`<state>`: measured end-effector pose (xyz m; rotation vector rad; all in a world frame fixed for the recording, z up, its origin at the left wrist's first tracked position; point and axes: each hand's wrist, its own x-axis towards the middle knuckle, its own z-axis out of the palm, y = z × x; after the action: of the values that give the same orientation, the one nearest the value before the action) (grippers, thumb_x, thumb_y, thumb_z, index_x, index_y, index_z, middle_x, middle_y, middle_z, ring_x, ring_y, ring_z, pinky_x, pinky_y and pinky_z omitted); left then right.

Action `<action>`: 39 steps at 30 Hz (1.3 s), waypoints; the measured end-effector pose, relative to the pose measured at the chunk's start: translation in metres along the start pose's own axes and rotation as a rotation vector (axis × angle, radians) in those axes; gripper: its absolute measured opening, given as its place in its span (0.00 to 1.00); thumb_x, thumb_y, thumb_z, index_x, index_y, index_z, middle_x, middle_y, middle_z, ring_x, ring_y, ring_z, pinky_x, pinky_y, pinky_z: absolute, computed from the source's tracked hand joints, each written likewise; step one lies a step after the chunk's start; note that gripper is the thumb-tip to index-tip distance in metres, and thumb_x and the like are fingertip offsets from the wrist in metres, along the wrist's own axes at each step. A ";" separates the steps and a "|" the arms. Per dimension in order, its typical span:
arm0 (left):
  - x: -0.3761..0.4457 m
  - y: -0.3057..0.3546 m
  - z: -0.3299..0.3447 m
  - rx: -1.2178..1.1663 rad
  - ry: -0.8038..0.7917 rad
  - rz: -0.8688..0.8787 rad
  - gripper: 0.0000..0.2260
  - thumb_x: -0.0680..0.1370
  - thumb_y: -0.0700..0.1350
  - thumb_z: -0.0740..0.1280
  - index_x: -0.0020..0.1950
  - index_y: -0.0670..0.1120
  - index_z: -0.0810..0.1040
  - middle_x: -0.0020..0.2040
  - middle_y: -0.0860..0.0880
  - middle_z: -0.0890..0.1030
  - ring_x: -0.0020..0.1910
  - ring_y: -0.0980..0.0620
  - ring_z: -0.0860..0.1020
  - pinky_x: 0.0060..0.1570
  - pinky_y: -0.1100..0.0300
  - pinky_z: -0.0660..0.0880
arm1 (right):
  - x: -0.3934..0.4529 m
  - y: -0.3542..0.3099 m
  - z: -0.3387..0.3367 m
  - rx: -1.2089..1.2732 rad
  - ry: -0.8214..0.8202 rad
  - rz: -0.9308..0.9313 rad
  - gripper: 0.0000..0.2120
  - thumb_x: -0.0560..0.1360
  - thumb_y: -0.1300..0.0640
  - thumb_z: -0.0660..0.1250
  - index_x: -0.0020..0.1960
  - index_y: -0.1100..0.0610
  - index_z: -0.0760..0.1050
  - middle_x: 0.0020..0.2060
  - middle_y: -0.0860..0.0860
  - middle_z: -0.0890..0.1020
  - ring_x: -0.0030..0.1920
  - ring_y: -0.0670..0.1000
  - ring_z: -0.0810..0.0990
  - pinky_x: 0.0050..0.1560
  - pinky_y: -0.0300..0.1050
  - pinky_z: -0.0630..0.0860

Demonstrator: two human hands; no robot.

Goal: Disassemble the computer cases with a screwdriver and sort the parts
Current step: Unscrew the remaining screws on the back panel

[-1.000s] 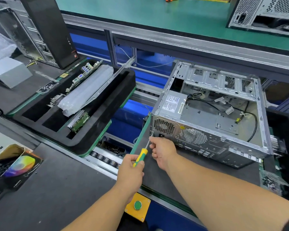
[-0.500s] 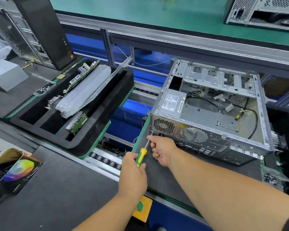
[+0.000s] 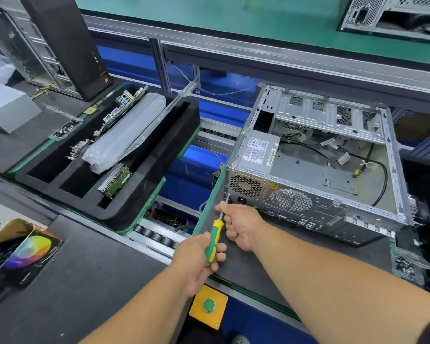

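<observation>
Grey aluminium conveyor frame (image 3: 258,49), blue panels (image 3: 191,180) beneath, green belt surface (image 3: 209,13) beyond, dark grey work mat (image 3: 72,281), yellow button box (image 3: 208,309).

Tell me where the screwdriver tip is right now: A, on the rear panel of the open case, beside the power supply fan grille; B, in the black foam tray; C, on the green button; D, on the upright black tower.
A: the left hand grips the screwdriver, whose tip meets the open case beside the power supply fan grille, while the right hand pinches the shaft.
</observation>
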<state>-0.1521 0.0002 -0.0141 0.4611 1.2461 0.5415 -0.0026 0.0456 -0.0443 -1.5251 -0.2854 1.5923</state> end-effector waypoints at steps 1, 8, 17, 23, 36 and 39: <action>-0.002 0.003 -0.001 -0.091 -0.059 -0.094 0.16 0.88 0.49 0.57 0.61 0.39 0.79 0.43 0.42 0.84 0.33 0.50 0.79 0.27 0.62 0.70 | 0.000 0.000 0.001 -0.012 0.009 0.000 0.11 0.83 0.51 0.67 0.50 0.59 0.81 0.24 0.47 0.64 0.23 0.45 0.57 0.23 0.38 0.56; -0.004 -0.005 0.003 0.386 0.143 0.252 0.12 0.80 0.50 0.73 0.58 0.50 0.73 0.47 0.42 0.81 0.32 0.52 0.79 0.29 0.58 0.76 | 0.001 -0.005 0.013 -0.068 0.163 0.038 0.12 0.77 0.49 0.74 0.46 0.57 0.79 0.24 0.48 0.66 0.24 0.46 0.57 0.24 0.41 0.56; 0.002 0.002 -0.001 0.192 0.202 0.114 0.10 0.84 0.49 0.67 0.55 0.42 0.78 0.41 0.41 0.85 0.33 0.49 0.82 0.30 0.58 0.77 | 0.000 -0.003 0.003 -0.015 0.037 0.035 0.14 0.83 0.49 0.65 0.51 0.60 0.81 0.25 0.47 0.66 0.24 0.46 0.58 0.23 0.39 0.56; 0.005 0.004 0.000 0.164 0.175 -0.035 0.21 0.86 0.57 0.59 0.57 0.40 0.79 0.42 0.40 0.87 0.30 0.47 0.81 0.24 0.59 0.74 | -0.001 -0.003 0.005 -0.021 0.075 0.018 0.11 0.82 0.54 0.68 0.47 0.61 0.82 0.23 0.47 0.68 0.24 0.45 0.60 0.25 0.38 0.57; -0.004 -0.003 -0.003 -0.072 0.003 -0.139 0.17 0.84 0.52 0.67 0.59 0.37 0.79 0.40 0.40 0.83 0.32 0.48 0.81 0.25 0.61 0.77 | 0.004 0.000 0.012 -0.060 0.219 -0.066 0.11 0.76 0.49 0.76 0.46 0.56 0.79 0.28 0.49 0.72 0.26 0.48 0.65 0.27 0.42 0.62; -0.009 -0.002 -0.005 -0.183 -0.057 -0.211 0.21 0.85 0.55 0.63 0.59 0.37 0.80 0.42 0.40 0.83 0.31 0.50 0.79 0.22 0.63 0.74 | 0.004 0.000 0.011 -0.091 0.206 -0.070 0.15 0.76 0.47 0.75 0.50 0.60 0.82 0.28 0.49 0.73 0.25 0.48 0.65 0.26 0.43 0.63</action>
<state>-0.1582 -0.0069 -0.0101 0.1873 1.1627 0.4545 -0.0118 0.0529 -0.0450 -1.7150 -0.2957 1.3712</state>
